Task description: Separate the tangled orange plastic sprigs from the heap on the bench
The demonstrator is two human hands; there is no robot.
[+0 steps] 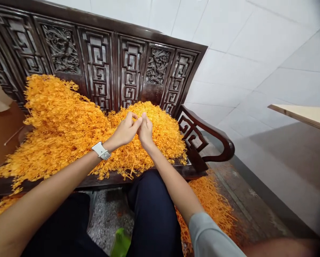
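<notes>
My left hand point(127, 129), with a pale watch point(101, 150) on its wrist, is closed in a pinch above a big heap of small orange plastic-looking pieces point(66, 117). Fingertip to fingertip with it, my right hand point(145, 131) is also closed. Whatever sits between the fingers is too small and hidden to make out. Beneath both hands the heap spreads over the seat of a dark carved wooden bench point(98, 184), piled against its backrest in two mounds.
A curved armrest point(218, 137) closes the bench's right end. More orange strands point(213, 203) lie on the floor below it. A brown box-like thing point(4, 132) stands at the left. Something bright green point(121, 242) is between my legs. A board edge point(301, 116) juts in at right.
</notes>
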